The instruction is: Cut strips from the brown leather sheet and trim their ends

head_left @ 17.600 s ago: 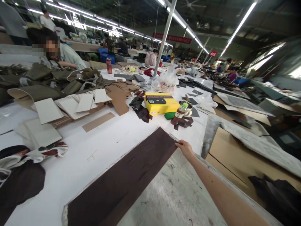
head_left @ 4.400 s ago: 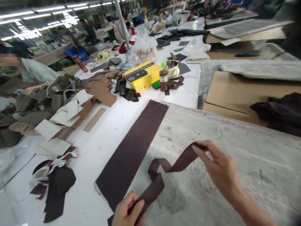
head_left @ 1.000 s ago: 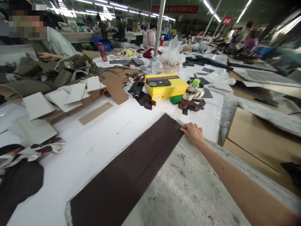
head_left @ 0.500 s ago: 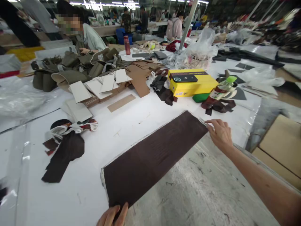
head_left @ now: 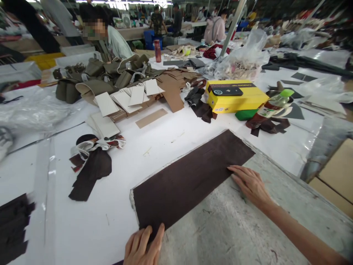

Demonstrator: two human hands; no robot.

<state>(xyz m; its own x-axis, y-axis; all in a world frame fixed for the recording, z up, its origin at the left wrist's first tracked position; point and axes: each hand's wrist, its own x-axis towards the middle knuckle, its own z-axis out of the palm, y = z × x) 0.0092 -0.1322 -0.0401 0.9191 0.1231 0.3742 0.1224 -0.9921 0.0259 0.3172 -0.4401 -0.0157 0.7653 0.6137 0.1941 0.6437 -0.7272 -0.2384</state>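
A long dark brown strip of fabric or leather (head_left: 190, 176) lies slantwise across the front of the table, with a thin pale edge showing along its far side. At its near left end, my left hand (head_left: 143, 246) presses down with fingertips and thumb apart, on either side of the corner. My right hand (head_left: 249, 184) rests on the strip's near edge, toward the right end; its fingers are stretched out and lie lightly on the surface. Beneath the strip's near side is a scuffed grey board (head_left: 215, 228).
Dark scraps (head_left: 93, 165) lie on the left, with another dark pile (head_left: 13, 228) at the left edge. Beyond are white cards (head_left: 132, 97), a yellow box (head_left: 234, 97) and a green-capped bottle (head_left: 271, 108). A co-worker (head_left: 117, 42) is across the table.
My right hand has left the strip's far right corner and slid back along the near edge, its fingers now laid flat. My left hand stays at the near end. The view has shifted slightly left.
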